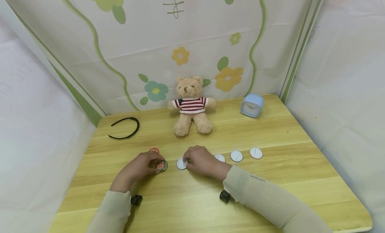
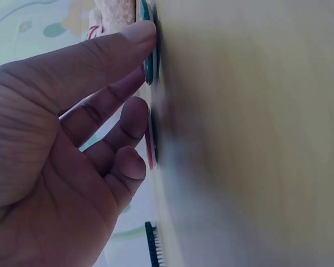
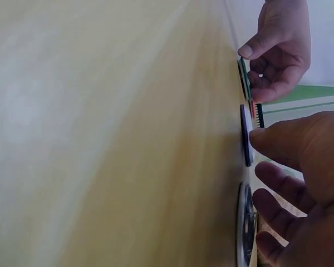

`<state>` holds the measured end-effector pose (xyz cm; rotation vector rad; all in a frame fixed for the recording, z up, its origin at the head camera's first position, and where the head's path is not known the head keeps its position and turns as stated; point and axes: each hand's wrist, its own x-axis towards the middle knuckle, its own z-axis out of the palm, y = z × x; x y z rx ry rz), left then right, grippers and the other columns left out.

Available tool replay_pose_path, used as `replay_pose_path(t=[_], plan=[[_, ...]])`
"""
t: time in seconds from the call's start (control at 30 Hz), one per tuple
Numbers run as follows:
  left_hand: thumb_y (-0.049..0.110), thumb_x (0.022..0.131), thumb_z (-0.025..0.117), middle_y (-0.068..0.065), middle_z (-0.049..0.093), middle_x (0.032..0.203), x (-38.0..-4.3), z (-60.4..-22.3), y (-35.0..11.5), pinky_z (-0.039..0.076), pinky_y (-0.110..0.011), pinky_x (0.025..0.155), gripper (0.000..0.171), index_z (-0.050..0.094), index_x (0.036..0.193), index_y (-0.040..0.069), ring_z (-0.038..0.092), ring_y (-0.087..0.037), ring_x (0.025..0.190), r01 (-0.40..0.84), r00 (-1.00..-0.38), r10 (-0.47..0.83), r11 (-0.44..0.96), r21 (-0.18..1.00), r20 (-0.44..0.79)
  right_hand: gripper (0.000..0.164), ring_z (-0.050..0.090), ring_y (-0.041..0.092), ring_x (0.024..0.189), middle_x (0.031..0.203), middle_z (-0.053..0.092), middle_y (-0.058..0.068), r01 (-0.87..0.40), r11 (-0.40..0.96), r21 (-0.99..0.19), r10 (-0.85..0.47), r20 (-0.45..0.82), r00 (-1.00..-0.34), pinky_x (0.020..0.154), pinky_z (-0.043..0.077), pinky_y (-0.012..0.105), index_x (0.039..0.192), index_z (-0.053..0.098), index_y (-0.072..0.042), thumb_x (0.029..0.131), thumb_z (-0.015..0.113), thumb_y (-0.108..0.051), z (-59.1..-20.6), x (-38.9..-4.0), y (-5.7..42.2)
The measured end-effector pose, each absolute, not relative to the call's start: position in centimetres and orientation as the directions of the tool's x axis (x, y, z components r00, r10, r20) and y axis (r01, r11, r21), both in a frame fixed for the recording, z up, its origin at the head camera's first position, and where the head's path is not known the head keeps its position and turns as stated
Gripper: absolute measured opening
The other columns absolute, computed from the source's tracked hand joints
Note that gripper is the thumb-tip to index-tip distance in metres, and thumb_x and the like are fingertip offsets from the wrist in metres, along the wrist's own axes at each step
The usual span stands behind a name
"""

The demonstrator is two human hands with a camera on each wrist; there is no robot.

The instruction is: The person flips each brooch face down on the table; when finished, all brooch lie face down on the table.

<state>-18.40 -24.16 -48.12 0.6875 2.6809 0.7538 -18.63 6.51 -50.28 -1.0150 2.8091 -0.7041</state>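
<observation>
My left hand (image 1: pixel 144 166) pinches a round green-and-red pin badge (image 1: pixel 162 166) by its rim, with thumb and index finger. Beyond those fingers a red badge (image 1: pixel 154 150) is partly covered. In the right wrist view, the thumb of my right hand (image 3: pixel 314 183) touches a dark-rimmed badge (image 3: pixel 246 136). From the head, the right hand (image 1: pixel 202 161) has thumb and index finger at the right side of this white-backed badge (image 1: pixel 181 163). Another white-backed badge (image 1: pixel 220 158) is partly hidden behind that hand.
Two more white-backed badges (image 1: pixel 236 156) (image 1: pixel 256 153) lie to the right on the wooden table (image 1: pixel 186 206). A teddy bear (image 1: pixel 192 106) sits at the back, with a blue clock (image 1: pixel 252 105) to its right. A black toothed headband (image 1: pixel 137 127) lies back left.
</observation>
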Motion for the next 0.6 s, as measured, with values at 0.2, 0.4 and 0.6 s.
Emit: replay_pose_path(t=[0.2,0.4,0.6], plan=[[0.015,0.094,0.088,0.006,0.075,0.128,-18.5,-48.5,-23.7,0.053,-0.054,0.112,0.037,0.078,0.129,0.021,0.068,-0.025,0.126,0.359,-0.854,0.504,0.749,0.557,-0.127,0.022,0.066,0.018,0.117,0.122,0.076,-0.005,-0.575,0.675,-0.461,-0.621,0.065,-0.781,0.111,0.049,0.047,0.122,0.08,-0.02,0.102,0.077,-0.029,-49.6,-18.3,5.1],[0.014,0.094,0.088,0.005,0.076,0.127,-18.6,-48.5,-23.6,0.056,-0.054,0.109,0.036,0.078,0.128,0.021,0.07,-0.026,0.125,0.361,-0.852,0.51,0.736,0.572,-0.12,0.03,0.065,0.019,0.124,0.13,0.077,-0.007,-0.582,0.691,-0.429,-0.628,0.044,-0.777,0.114,0.048,0.044,0.127,0.079,-0.021,0.099,0.079,-0.032,-49.3,-18.1,3.0],[0.009,0.093,0.087,0.008,0.075,0.115,-18.7,-48.5,-23.5,0.058,-0.05,0.106,0.023,0.074,0.108,0.021,0.072,-0.02,0.12,0.315,-0.852,0.504,0.71,0.629,-0.142,0.03,0.064,0.018,0.121,0.129,0.078,-0.009,-0.608,0.69,-0.393,-0.636,0.069,-0.768,0.11,0.048,0.042,0.125,0.08,-0.023,0.097,0.083,-0.032,-49.9,-18.3,1.2]])
